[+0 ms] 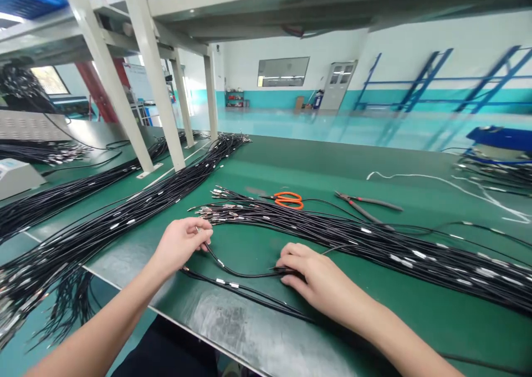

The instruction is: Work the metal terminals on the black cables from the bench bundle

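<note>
Between the thumb and fingers of my left hand point(185, 244) is pinched the end of a black cable point(245, 275); its tip is mostly hidden. The cable sags across the green table to my right hand point(307, 271), whose fingers are closed around it. A thin dark point shows by the right fingertips; I cannot make out what it belongs to. Nearer the front edge lie a few black cables point(266, 296) with white labels. Behind both hands stretches a thick bundle of labelled black cables point(316, 222), its stripped or terminated ends on the left.
Orange-handled scissors point(288, 200) and pliers point(366, 205) lie behind the bundle. Another long cable bundle point(166, 186) runs along the left, near white shelf legs point(153, 72). A white string point(432, 176) lies at right. The overhead shelf point(266, 11) spans the top.
</note>
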Tool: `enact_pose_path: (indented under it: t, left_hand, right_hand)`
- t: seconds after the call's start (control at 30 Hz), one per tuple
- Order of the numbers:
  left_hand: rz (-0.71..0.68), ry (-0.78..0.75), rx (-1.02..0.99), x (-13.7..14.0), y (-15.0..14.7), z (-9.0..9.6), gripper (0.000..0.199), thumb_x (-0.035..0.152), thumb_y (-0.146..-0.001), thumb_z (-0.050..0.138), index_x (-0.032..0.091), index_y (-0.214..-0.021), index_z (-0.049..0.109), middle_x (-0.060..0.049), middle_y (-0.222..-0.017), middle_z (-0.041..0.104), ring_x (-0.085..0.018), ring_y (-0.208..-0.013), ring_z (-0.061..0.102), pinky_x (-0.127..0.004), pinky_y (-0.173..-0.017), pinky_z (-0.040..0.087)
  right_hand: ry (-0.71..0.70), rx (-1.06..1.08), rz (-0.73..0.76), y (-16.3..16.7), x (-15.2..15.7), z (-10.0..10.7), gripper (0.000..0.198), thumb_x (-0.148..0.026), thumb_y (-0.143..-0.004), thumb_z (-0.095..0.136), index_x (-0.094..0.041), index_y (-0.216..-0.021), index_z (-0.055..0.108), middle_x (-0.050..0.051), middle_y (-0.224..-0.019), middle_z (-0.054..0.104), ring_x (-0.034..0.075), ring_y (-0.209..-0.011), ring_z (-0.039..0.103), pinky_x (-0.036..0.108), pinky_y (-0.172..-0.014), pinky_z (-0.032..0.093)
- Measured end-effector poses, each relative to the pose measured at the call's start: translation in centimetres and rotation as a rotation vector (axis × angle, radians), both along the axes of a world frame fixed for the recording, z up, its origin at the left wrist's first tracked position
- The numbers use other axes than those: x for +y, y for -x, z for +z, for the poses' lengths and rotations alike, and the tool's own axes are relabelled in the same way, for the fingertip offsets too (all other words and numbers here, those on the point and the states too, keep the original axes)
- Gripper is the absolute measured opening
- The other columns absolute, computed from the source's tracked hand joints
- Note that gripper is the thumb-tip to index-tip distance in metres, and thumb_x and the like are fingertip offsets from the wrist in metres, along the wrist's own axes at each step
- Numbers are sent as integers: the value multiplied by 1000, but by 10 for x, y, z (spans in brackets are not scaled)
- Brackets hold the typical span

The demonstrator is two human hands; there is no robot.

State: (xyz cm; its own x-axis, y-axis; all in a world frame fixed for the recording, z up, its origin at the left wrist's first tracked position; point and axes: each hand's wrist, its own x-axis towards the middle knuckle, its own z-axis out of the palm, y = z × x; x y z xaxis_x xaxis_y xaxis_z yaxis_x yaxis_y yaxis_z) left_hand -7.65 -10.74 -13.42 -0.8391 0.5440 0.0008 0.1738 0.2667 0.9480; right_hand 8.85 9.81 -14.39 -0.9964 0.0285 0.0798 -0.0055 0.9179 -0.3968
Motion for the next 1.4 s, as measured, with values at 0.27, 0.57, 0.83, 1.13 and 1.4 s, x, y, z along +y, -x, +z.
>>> enact_pose_path:
  t: [0.27,0.57,0.83,1.13,1.4]
  left_hand:
    - [-127,297,424,-31,1,-21,20,34,-73,56,20,-59,63,-1,-68,62,-17,-64,55,-25,-60,42]
    - [-113,373,698,-39,-4,-47,13,34,-76,56,24,-73,63,-4,-88,61,-24,-89,52,-35,-77,42]
    - [-385,417,756,-10,-21,-27,33,10,-83,33,22,-83,64,-4,-78,63,-19,-74,56,-33,-71,39]
    - [-303,-81,-374,52,-27,-9,18,29,-79,55,13,-80,61,-9,-80,65,-21,-76,61,-31,-69,47]
    - [123,-760,-733,106,-15,-1,8,12,-84,47,13,-83,55,-3,-65,59,-9,-56,55,-22,-59,44]
  right_hand:
    - [53,-139,39,-4,1,14,16,-6,-74,51,-18,-63,54,0,-72,56,13,-67,52,22,-60,39]
    - [122,-137,49,-9,2,19,9,-11,-75,56,-18,-68,58,0,-75,58,13,-70,54,21,-61,40]
    - [-319,184,-188,27,20,-17,26,-8,-81,44,-17,-102,57,9,-101,57,22,-93,54,31,-72,47]
    - [-236,351,-214,21,24,-14,19,-14,-87,37,-17,-85,56,7,-84,57,18,-78,55,29,-67,45]
    - [63,421,-163,9,23,-4,17,-23,-86,42,-18,-78,56,6,-77,56,16,-70,53,27,-62,43]
